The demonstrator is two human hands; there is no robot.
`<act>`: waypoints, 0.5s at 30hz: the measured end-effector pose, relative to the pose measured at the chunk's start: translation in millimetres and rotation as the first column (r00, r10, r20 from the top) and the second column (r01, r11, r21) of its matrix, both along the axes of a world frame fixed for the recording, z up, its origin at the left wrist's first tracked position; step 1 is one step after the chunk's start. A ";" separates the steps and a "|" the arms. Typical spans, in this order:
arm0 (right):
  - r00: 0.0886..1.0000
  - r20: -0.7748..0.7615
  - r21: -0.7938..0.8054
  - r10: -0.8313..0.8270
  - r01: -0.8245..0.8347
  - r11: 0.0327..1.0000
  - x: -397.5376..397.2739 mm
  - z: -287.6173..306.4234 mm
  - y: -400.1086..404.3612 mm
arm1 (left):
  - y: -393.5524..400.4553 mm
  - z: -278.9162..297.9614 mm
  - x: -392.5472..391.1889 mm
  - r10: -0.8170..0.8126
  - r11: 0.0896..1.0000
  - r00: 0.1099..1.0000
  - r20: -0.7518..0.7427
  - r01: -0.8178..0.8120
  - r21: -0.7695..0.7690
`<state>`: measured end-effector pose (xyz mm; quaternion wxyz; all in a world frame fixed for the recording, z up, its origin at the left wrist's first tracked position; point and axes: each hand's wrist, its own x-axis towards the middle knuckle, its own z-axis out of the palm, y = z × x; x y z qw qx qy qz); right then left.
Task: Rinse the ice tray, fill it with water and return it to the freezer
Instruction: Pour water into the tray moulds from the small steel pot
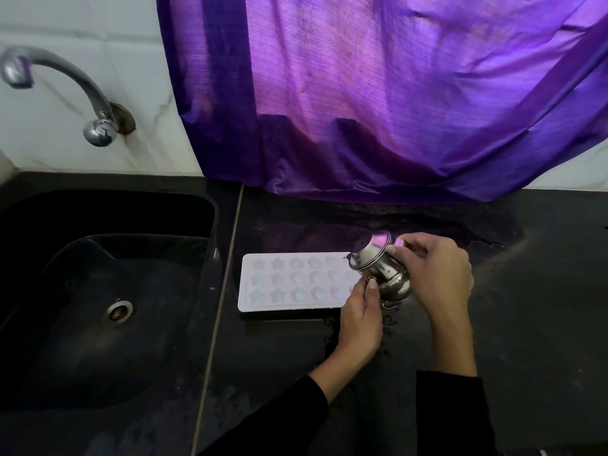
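A white ice tray point(289, 284) with star-shaped cells lies flat on the black counter point(526, 307), just right of the sink. Over its right end a small steel pot point(378, 268) is tipped on its side, mouth toward the tray. My right hand point(437, 271) grips the pot from the right, fingers curled round its rim. My left hand point(362, 320) reaches up from below; its thumb and fingers hold the pot's lower side. The tray's right edge is hidden behind the pot and my left hand. Several cells look pale and filled.
A black sink point(98, 291) with a round drain point(119, 310) fills the left side. A metal tap point(65, 90) juts from the tiled wall above it. A purple curtain point(378, 93) hangs down to the counter's back edge. Water droplets lie on the counter below the pot.
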<state>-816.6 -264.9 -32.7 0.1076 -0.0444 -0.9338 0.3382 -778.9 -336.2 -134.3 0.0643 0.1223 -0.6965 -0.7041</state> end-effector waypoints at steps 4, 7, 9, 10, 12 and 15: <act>1.000 0.007 0.011 0.011 -0.011 1.000 -0.2 0.3 -2.0 | -2.0 0.5 -0.2 -0.001 1.000 1.000 0.024 0.002 -0.027; 1.000 0.008 0.019 0.012 -0.012 1.000 0.1 0.1 -3.0 | -2.7 0.3 0.9 -0.003 0.999 1.000 0.030 0.004 -0.033; 1.000 0.008 0.022 0.010 -0.010 1.000 0.4 -0.3 -3.2 | -3.2 1.9 2.0 -0.004 0.999 1.000 0.026 0.005 -0.036; 1.000 0.010 0.023 0.009 -0.009 1.000 0.5 -0.5 -3.1 | -3.2 2.2 2.2 -0.006 0.999 1.000 0.024 0.007 -0.039; 1.000 0.016 0.026 0.007 -0.007 1.000 0.5 -0.6 -3.0 | -3.5 2.3 2.0 -0.006 0.999 1.000 0.030 0.007 -0.046; 1.000 0.014 0.027 0.005 -0.005 1.000 1.2 0.1 -2.8 | -3.5 2.2 1.7 -0.005 0.999 1.000 0.025 0.006 -0.043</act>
